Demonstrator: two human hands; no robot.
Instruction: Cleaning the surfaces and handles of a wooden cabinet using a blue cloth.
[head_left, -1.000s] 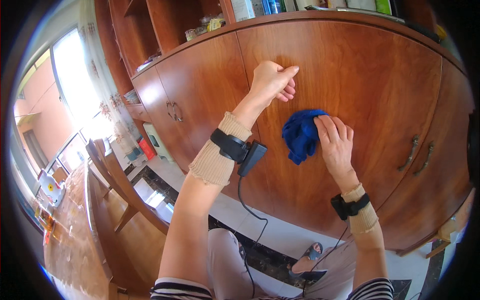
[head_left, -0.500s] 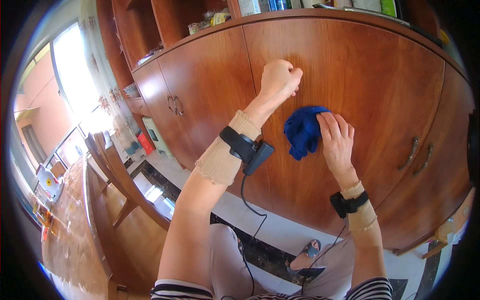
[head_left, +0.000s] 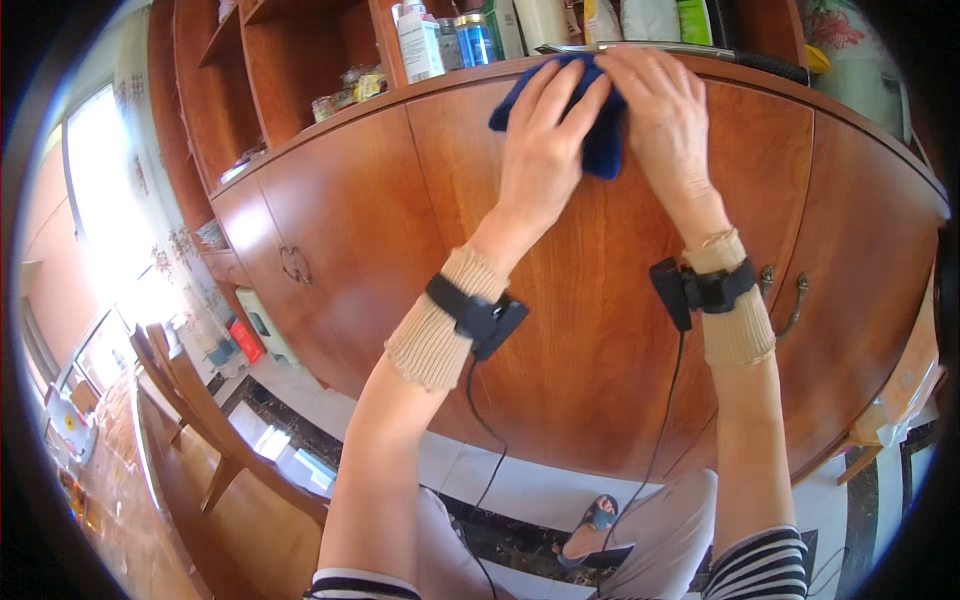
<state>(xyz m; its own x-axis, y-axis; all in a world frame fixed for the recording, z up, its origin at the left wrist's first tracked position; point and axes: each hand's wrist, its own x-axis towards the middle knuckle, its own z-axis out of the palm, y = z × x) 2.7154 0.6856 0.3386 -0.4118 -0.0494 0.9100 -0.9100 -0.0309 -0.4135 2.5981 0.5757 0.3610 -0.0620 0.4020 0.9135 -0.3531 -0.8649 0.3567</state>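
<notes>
A dark blue cloth [head_left: 600, 140] is pressed against the top edge of a brown wooden cabinet door [head_left: 590, 330]. My left hand [head_left: 545, 150] lies flat on the cloth's left part, fingers spread upward. My right hand [head_left: 665, 105] covers its right part, also flat. Both wrists carry black strapped devices with thin cables hanging down. Most of the cloth is hidden under the two hands.
Bottles and packages [head_left: 470, 35] stand on the shelf above the doors. Metal handles [head_left: 795, 300] sit on the right door, another pair [head_left: 295, 265] on the left door. A wooden chair [head_left: 190, 400] and table stand at lower left by a bright window.
Both hands rose to the cabinet's top edge. The cloth went up with them, and my left hand, earlier a fist on the door, now lies on the cloth.
</notes>
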